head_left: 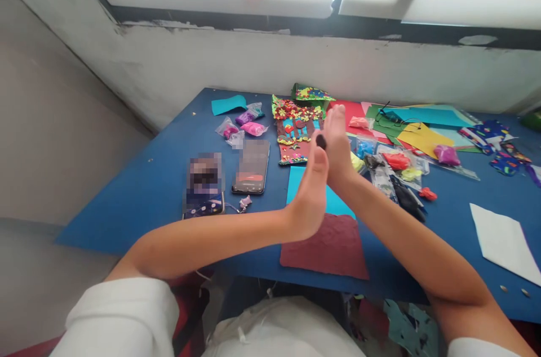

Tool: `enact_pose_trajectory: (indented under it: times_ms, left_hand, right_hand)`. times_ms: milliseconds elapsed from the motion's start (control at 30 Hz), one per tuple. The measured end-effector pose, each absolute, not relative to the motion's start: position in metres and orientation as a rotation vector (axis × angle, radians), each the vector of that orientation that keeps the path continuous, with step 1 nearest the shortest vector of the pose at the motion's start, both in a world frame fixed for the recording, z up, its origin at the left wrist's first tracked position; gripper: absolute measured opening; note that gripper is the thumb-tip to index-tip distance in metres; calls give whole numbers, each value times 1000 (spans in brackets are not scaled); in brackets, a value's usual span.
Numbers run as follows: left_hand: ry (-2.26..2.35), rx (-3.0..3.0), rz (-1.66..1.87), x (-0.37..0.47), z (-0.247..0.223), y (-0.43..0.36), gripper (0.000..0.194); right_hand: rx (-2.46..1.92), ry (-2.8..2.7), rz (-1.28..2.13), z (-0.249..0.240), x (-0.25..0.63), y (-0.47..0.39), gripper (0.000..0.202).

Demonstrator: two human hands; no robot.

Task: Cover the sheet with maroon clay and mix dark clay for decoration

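My left hand (310,196) and my right hand (338,148) are raised over the table, palms facing each other and fingers stretched out. Between them a small dark ball of modelling clay (321,141) shows, pressed from both sides. Below the hands lies a sheet covered in maroon clay (325,250), with a bright blue sheet (298,179) partly hidden behind it. Just beyond my fingers is a decorated clay picture (291,132) with colourful bits, brown strips and a pink lower part.
On the left of the blue table (139,188) are a phone (252,168), a blurred-out item (204,179) and clay packets (253,129). Coloured papers (422,137), more clay packets (397,161) and a white sheet (505,239) lie right. A wall (211,56) stands behind.
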State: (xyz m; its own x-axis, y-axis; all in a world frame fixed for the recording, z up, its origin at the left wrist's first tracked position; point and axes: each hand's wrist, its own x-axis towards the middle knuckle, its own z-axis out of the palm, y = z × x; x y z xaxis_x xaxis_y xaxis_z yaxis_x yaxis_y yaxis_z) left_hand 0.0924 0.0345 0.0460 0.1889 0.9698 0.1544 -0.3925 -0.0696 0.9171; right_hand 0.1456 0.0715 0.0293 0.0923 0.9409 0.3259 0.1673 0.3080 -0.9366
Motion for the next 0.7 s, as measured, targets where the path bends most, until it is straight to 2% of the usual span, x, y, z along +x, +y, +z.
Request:
enact_pose_trajectory:
  times_ms: [67,167,267,367,533,700]
  left_hand:
    - [725,1093,1245,97,43,31,57]
    - [804,958,1206,98,44,30,60]
    - [784,999,1177,98,45,22,59]
    - [732,1088,1071,97,45,17,55]
    - [773,890,1208,95,48,13,51]
    - [724,1035,1136,92,46,4,39]
  right_hand:
    - [-1217,-1198,962,32,148,66,71]
    - [-1181,-1305,1078,35,149,53,77]
    - [-1194,-1204,981,36,154,52,77]
    - [-1233,-1066,962,35,155,51,68]
    - [-1163,-1337,985,35,148,40,76]
    - [-1266,-1237,799,39,160,57,67]
